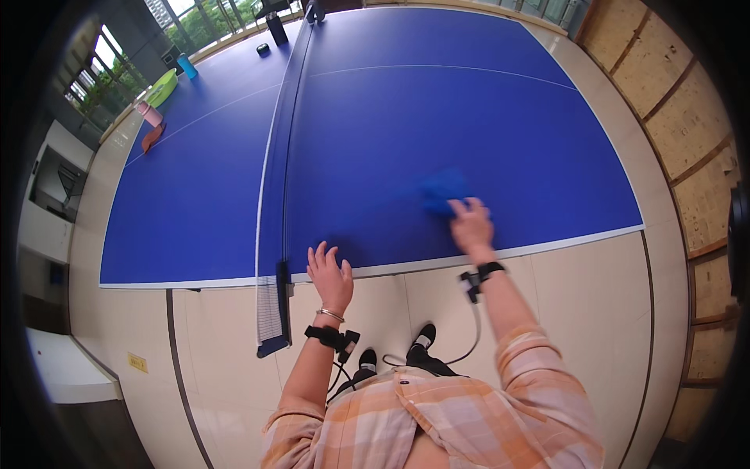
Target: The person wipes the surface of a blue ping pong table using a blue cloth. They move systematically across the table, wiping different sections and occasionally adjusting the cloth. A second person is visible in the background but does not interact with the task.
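Observation:
My right hand (471, 227) is on a blue cloth (443, 190) that lies on the blue table tennis table (398, 129), to the right of the net. The cloth is blurred, and its nearer edge is under my fingers. Near the table's white front edge, my left hand (331, 274) hovers with fingers apart and nothing in it. Just left of that hand runs the table tennis net (270, 299), its near post overhanging the front edge.
On the far left of the table stand a pink bottle (149, 114), a green basin (161, 89), a blue bottle (187, 65) and a black bottle (276, 29). A reddish-brown item (153, 138) lies by the pink bottle. Cables hang from both wrist straps. Wooden panels (674, 117) line the right side.

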Demonstrator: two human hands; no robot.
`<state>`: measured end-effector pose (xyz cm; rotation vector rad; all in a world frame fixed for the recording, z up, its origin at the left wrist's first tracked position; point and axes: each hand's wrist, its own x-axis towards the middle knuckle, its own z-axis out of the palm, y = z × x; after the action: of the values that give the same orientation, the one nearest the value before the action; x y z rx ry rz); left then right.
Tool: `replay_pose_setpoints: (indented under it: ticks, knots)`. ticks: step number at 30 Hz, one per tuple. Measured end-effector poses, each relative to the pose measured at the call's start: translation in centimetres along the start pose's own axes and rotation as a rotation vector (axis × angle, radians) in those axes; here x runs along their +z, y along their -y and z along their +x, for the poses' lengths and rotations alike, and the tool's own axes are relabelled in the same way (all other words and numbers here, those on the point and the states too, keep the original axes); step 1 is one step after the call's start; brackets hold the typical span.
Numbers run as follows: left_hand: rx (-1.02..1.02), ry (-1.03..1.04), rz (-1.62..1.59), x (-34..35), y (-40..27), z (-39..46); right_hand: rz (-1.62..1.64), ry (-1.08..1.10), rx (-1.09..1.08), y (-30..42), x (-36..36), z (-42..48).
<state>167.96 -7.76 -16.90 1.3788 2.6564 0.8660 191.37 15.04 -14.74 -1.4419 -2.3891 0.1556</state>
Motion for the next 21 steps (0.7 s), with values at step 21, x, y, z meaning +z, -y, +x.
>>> replay_pose_setpoints:
  ticks: [21]
  knots:
    - [-0.188, 0.012, 0.091, 1.7, 2.4, 4.9, 0.126, 0.248, -0.478, 3.7, 2.5, 9.3]
